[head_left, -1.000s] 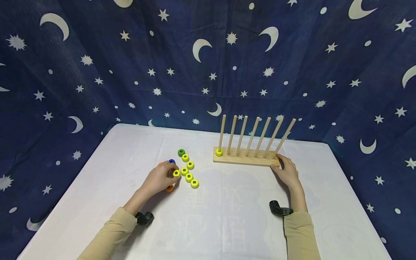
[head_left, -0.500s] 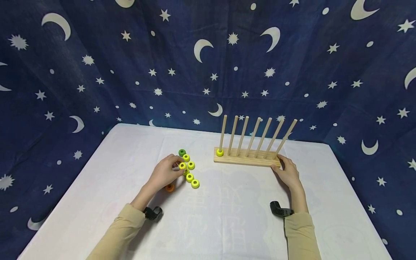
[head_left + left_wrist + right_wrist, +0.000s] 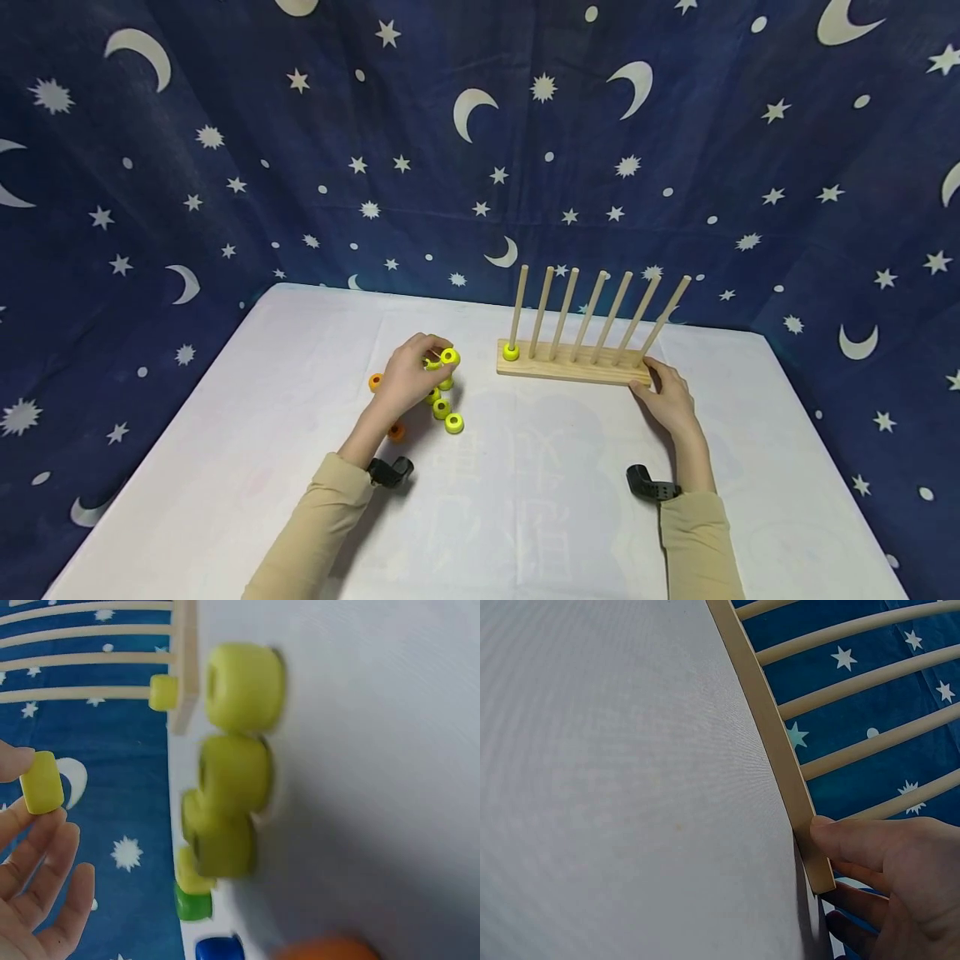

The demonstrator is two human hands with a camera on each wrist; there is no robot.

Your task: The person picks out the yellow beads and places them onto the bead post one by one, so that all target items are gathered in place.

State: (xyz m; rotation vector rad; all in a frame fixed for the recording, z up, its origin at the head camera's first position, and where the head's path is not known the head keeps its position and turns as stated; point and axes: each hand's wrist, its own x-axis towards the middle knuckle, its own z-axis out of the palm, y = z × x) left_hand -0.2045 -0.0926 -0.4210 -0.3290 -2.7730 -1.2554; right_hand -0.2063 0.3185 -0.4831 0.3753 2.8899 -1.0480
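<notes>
My left hand [image 3: 408, 377] pinches a yellow bead [image 3: 42, 784] between thumb and fingers, raised above the table. Below and around that hand lie several loose yellow beads [image 3: 453, 425]. A green bead [image 3: 193, 904] and a blue bead [image 3: 220, 949] show in the left wrist view; the hand hides them in the head view. On the right, a wooden rack [image 3: 570, 369] carries a row of upright pegs, and one yellow bead [image 3: 511, 354] sits at the foot of its leftmost peg. My right hand [image 3: 670, 404] grips the rack's right end, thumb at its front side.
Two orange beads [image 3: 376, 382] lie left of and below the left hand. A white cloth [image 3: 540, 492] covers the table. Behind the rack hangs a dark blue curtain [image 3: 420, 225] with moons and stars.
My left hand has lifted the yellow bead from among the loose ones and carried it right and away from me, toward the rack. My right hand stays at the rack's end.
</notes>
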